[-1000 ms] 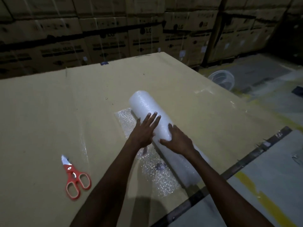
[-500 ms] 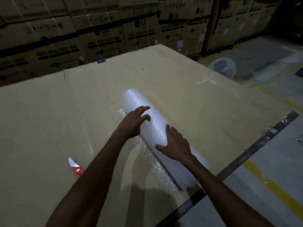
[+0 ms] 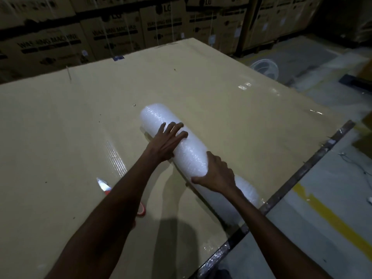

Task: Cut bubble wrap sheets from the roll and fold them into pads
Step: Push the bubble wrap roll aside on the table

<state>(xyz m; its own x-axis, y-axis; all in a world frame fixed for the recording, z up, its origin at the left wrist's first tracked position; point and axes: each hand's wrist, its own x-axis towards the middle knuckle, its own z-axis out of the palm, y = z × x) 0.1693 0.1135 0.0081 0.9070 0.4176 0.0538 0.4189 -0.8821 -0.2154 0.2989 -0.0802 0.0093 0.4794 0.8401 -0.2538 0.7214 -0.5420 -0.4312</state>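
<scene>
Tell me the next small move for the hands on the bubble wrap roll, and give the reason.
Probably roll the bubble wrap roll away to pay out a sheet. Both the left hand and right hand rest flat on it, no loose sheet shows beside it, and the scissors lie untouched under the left forearm.

Bubble wrap roll [image 3: 182, 147]: lies on the tabletop [image 3: 60, 127] at centre, running from 11 o'clock to 5 o'clock.
Left hand [image 3: 165, 142]: on the roll's far half.
Right hand [image 3: 216, 174]: on its near half.
Scissors [image 3: 105, 187]: at 8 o'clock of the roll, partly under the left forearm.
Cartons [image 3: 112, 35]: behind the tabletop, 12 o'clock.
Fan [image 3: 264, 68]: on the floor, 2 o'clock.
</scene>
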